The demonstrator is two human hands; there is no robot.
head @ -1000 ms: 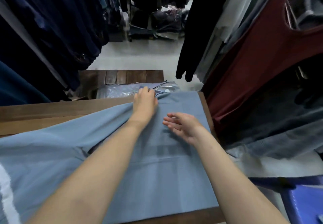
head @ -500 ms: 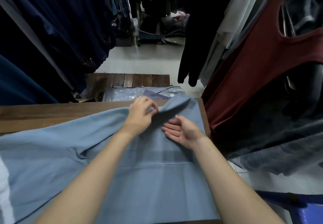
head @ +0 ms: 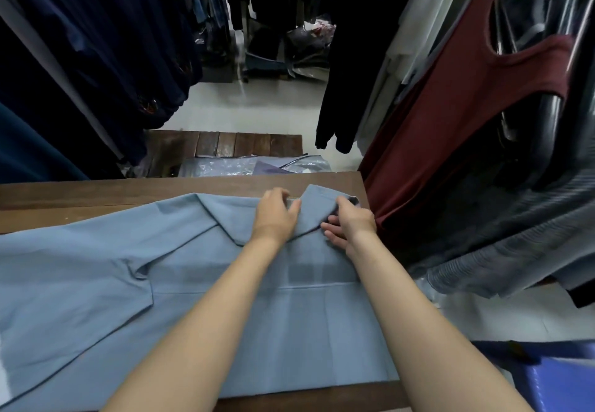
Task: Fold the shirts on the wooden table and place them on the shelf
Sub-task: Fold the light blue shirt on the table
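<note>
Pinching blue shirt (head: 193, 283) flap between them, curled fingers (head: 331, 234) of left hand (head: 275, 215), right hand (head: 351, 223).

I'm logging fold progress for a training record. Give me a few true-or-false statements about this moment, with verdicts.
1. The light blue shirt lies on the wooden table. True.
2. The left hand and right hand both grip the shirt near its far right corner. True.
3. The shirt is fully folded. False: most of it is spread flat toward the left.
4. The sleeveless top hanging at the right is green. False: it is maroon.
</note>
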